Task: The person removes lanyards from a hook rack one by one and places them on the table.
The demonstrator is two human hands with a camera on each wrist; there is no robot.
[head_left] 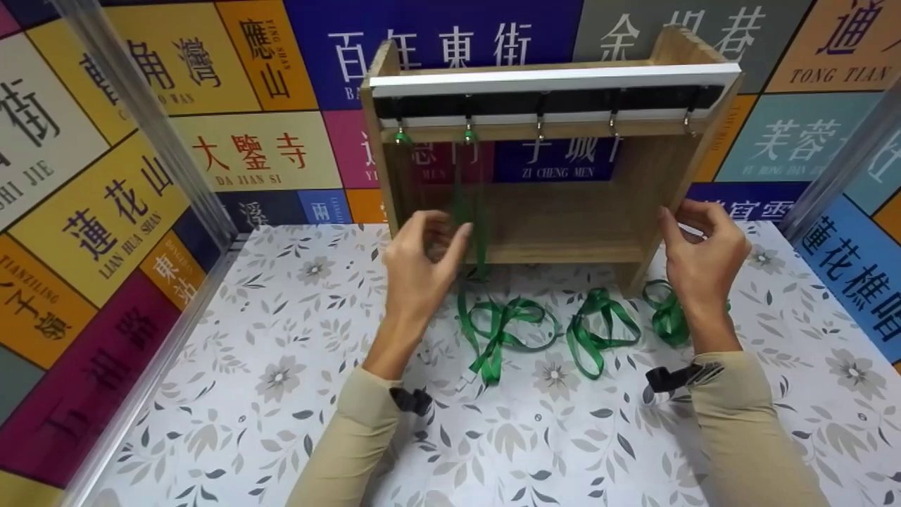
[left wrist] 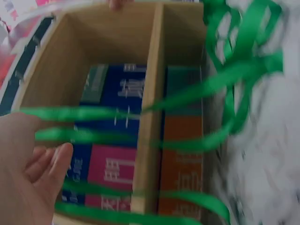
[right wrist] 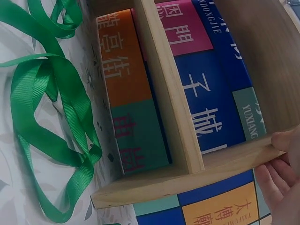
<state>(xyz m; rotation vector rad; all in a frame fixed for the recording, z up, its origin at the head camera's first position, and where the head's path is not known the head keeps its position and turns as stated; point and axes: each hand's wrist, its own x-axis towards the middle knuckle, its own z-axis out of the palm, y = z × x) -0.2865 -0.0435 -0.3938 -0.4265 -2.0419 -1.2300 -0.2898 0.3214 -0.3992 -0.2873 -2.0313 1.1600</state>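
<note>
A wooden rack stands on the table, with a row of metal hooks along its upper front. Green ribbon lanyards are looped on the two leftmost hooks; the second lanyard hangs blurred down the front. My left hand is beside this lanyard, thumb and fingers apart. In the left wrist view, green straps run past the fingers. My right hand pinches the rack's right side panel between thumb and fingers. Loose green lanyards lie in front of the rack, one partly behind the right wrist.
A white tablecloth with grey flowers and leaves covers the table. Behind the rack stands a wall of coloured panels with Chinese lettering. Clear upright edges flank the space. Black straps sit at both wrists.
</note>
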